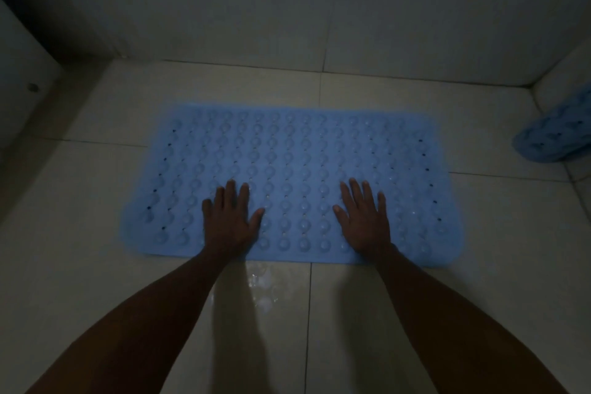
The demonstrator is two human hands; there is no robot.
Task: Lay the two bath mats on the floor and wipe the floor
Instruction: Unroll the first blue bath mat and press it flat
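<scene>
**Both palms flat on the first mat**

While the room lay in dim light, a blue bath mat (294, 169) was spread flat on the pale tiled floor (80, 265), its long side running left to right and its studded face, rows of round bumps with small holes down each short end, turned upward. The left hand (228, 222) rested on the mat's near half, left of centre, fingers spread and palm down, gripping nothing. The right hand (364, 221) lay likewise, open and flat, right of centre, well apart from the other. Both forearms reached in from the bottom corners and crossed the mat's near edge.

Just in front of that near edge, between the two arms, a wet patch (260, 285) glistened on the tiles. Beyond the mat's far edge a strip of bare floor met the tiled wall (319, 9). At the far right, near the corner, a second blue mat (556, 134) sat rolled or folded against the side wall, well clear of the first; whether it touched the floor only or leaned on the wall could not be told. At the left edge stood a white fixture (22, 73) with a small round fitting on its side, apart from the mat's left end. Nothing lay on the mat besides the hands.
</scene>
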